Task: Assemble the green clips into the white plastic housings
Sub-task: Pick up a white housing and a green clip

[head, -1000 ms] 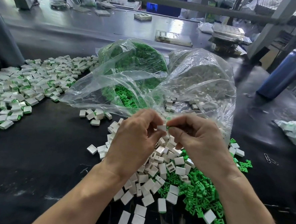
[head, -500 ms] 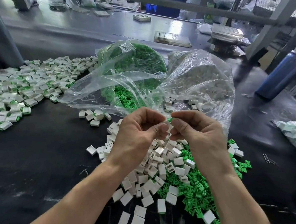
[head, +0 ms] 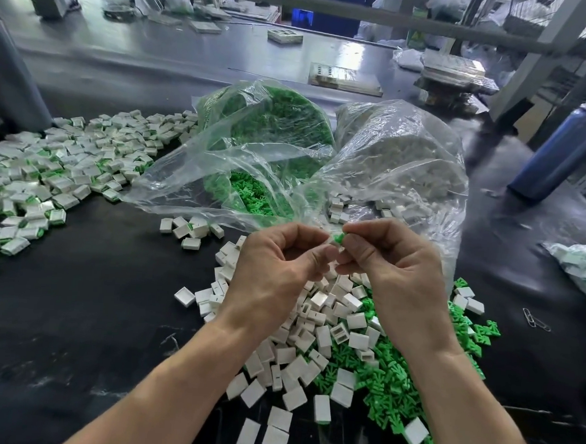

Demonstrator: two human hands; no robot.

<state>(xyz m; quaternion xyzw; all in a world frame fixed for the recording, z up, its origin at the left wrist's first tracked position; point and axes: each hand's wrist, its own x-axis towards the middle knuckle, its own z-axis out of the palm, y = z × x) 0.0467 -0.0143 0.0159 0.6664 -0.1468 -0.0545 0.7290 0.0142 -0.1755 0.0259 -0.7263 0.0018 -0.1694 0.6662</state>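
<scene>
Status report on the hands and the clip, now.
Both hands raised over the pile. Right hand pinches a green clip; left hand curled against it, housing hidden. Nothing in the way.

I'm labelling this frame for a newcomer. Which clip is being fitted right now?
Start at the two hands raised over the loose pile in front of the clear bags. The green clip is pinched at the right hand fingertips, against the left hand. It alone is off the table.

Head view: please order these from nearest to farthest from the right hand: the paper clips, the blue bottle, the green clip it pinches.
1. Green clip, pinched at the right hand's fingertips.
2. Paper clips, on the table to its right.
3. Blue bottle, far right, at the back.
</scene>
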